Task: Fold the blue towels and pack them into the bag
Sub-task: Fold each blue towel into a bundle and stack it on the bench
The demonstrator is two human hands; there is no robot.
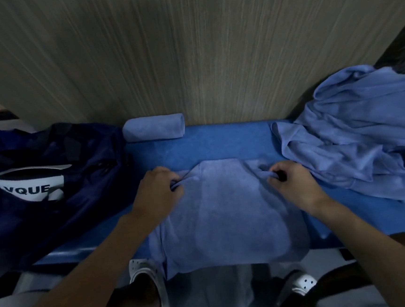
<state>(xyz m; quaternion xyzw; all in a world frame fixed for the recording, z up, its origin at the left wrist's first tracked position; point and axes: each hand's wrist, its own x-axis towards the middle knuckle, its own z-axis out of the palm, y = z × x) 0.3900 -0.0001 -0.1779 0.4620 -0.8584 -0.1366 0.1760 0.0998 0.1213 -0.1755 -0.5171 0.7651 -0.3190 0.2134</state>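
At bench centre: one soft light-blue terry towel [226, 212] lies spread across the padded blue bench [220, 139], its near end hanging over the front edge.
L side of towel: left hand [156, 194], fingers [174, 180] curled, pinches a bunch of cloth at the far-left edge.
R side of towel: right hand [294, 184], fingers curled the same way, pinches the far-right edge. Neither hand holds anything else.
Risk, overhang: if either pinch slackens, the hanging end's weight could prob. drag the towel off toward the floor.
Risk, fold: one hand leading the other would likely give a crooked fold. The bunched pinches may leave creases.
Risk, pile: the right hand sits just beside the crumpled pile of light-blue towels [356, 135] and could snag its edge.
Risk, bag: the floppy dark-navy fabric bag w/ white label [52, 178] lies slumped at the bench's left, its mouth not visibly open. Packing will prob. need a hand to hold it open.
Count: hands 2; towel being folded 1; rolled-up light-blue towel [154, 128] at the back by the wood-grain wall [188, 56] 1; pile 1, no. of towels in it can't tell; bag 1; white perforated clogs [150, 292] 2.
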